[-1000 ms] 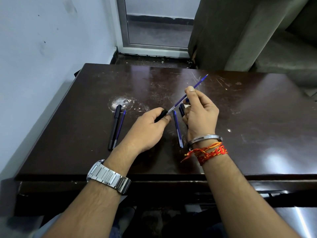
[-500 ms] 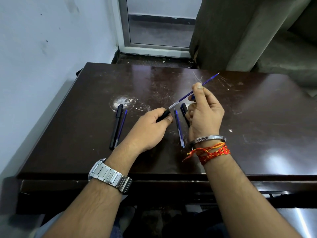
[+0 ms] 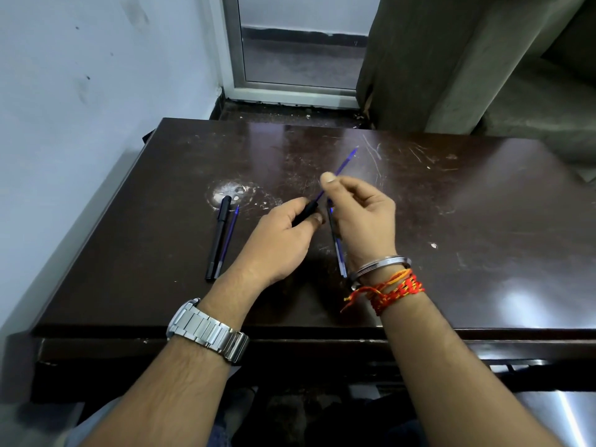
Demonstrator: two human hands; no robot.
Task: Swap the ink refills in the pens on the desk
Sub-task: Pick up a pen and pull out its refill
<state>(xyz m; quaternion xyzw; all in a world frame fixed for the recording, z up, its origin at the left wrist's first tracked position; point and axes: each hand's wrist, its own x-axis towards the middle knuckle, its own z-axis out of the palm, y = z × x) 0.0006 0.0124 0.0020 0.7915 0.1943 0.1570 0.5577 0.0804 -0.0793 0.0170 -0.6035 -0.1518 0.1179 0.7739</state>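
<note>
My left hand [image 3: 283,243] grips a black pen barrel [image 3: 306,212] just above the dark desk [image 3: 451,221]. My right hand [image 3: 361,221] pinches a thin blue refill [image 3: 343,164] between thumb and fingers; its lower end sits at the barrel's mouth and its upper end points up to the right. Under my right hand lies another blue refill [image 3: 339,256] next to a dark pen piece, mostly hidden. At the left a black pen [image 3: 218,237] lies beside a further blue refill [image 3: 227,240].
A worn white patch [image 3: 227,190] marks the desk near the black pen's top. A pale wall runs along the left edge. Behind the desk are a door frame [image 3: 290,91] and a dark curtain [image 3: 412,59].
The refill has slid back toward the barrel: less of it shows between my hands, and my right hand has come down closer to my left. The pens on the desk have not moved.
</note>
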